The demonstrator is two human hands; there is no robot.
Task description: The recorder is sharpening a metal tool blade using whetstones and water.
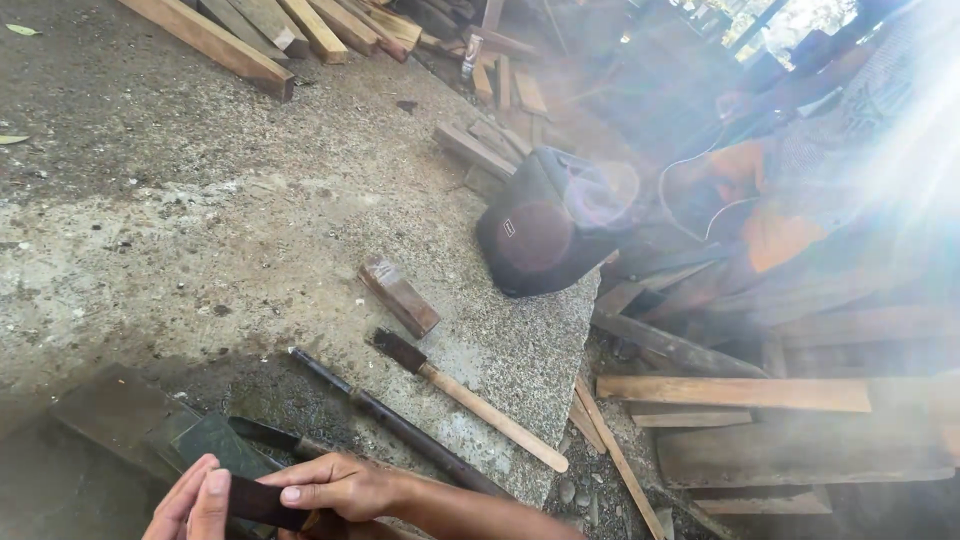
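Both hands at bottom left: right hand (335, 487) pinches a dark flat blade (262, 500), left hand (192, 503) fingers pressed flat on it. Beyond on the concrete slab (150, 230): black case (545, 235), wooden-handled chisel (465, 398), small wood block (398, 295).

You are getting strong sunlight flaring in from the upper right, washing that corner white and hazing the stacked timber (760, 400). The concrete floor (180, 230) is staying sharp and evenly lit, while its near left corner is sitting in shadow.
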